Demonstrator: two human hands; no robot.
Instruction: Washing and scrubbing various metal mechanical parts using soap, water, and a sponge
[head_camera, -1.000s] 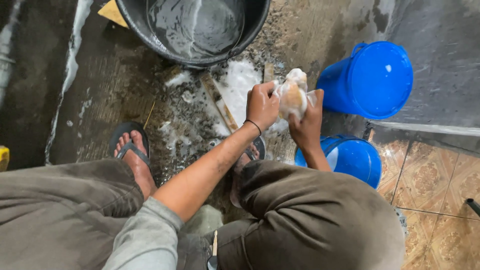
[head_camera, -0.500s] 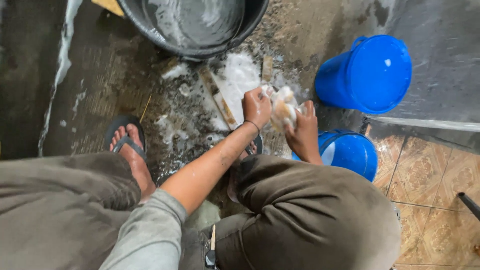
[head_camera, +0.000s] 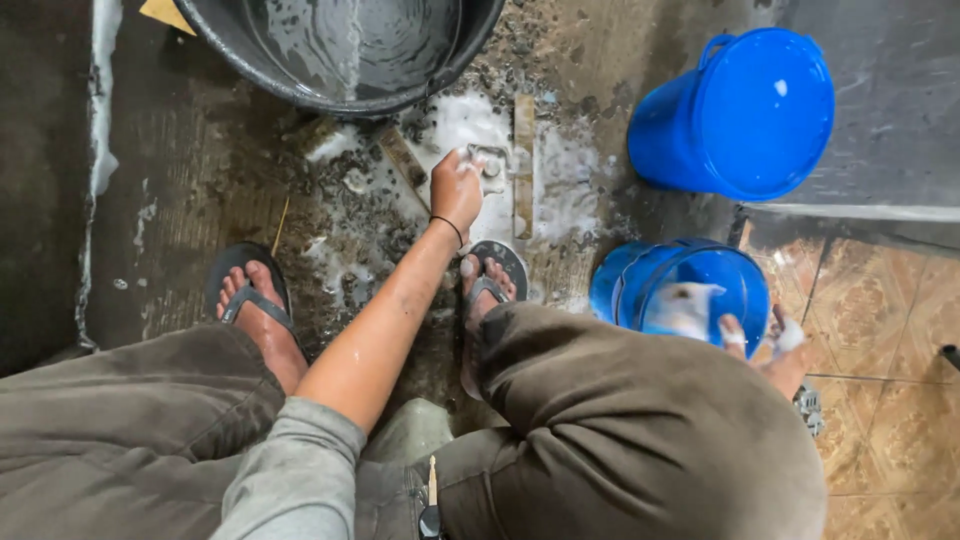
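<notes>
entry: washing spot on wet concrete floor (head_camera: 200, 180), seen from above. left hand (head_camera: 456, 190): reaching forward, fingers closed on a small pale soapy object (head_camera: 488, 168) at the foam patch (head_camera: 455, 125) just below the black basin (head_camera: 350, 50); the object's kind cannot be told. right hand (head_camera: 765, 345): off to the side beyond the right knee, fingers curled round a wet white cloth (head_camera: 685, 305) held over the small blue bucket (head_camera: 685, 290); hand partly hidden by the trouser leg. black basin: holds sudsy water, stands at the top edge. large blue bucket (head_camera: 745, 110): lies tilted, well apart from the hands. feet in dark sandals (head_camera: 250, 290), either side of the left forearm. progress, judged: the cloth looks lathered and wet, the floor foamy, so scrubbing seems underway; whether the cloth has been rinsed or the foam cleared cannot be told, and both appear left to do.
</notes>
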